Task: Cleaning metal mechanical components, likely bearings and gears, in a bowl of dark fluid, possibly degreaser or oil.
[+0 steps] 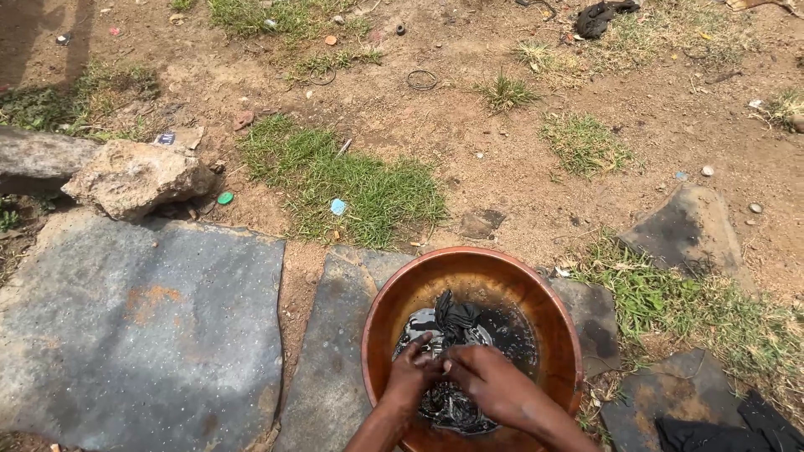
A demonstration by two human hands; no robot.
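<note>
Both hands down inside a round brown basin [553, 310] at 6 o'clock. Left hand [412, 374] curled, fingertips gripping a wet, dark metal part [423, 322] lying in black liquid. Right hand [490, 381] closed against it from 3 o'clock, fingers meeting the left. Black cloth [455, 315] bunched just past the fingertips at 12 o'clock. Basin resting on grey stone slabs [142, 326]; pale rock [134, 177] well apart at 10 o'clock.

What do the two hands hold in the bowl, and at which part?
Both the left hand and right hand grip a metal part with a dark rag at its near edge; the exact hold is hidden.
</note>
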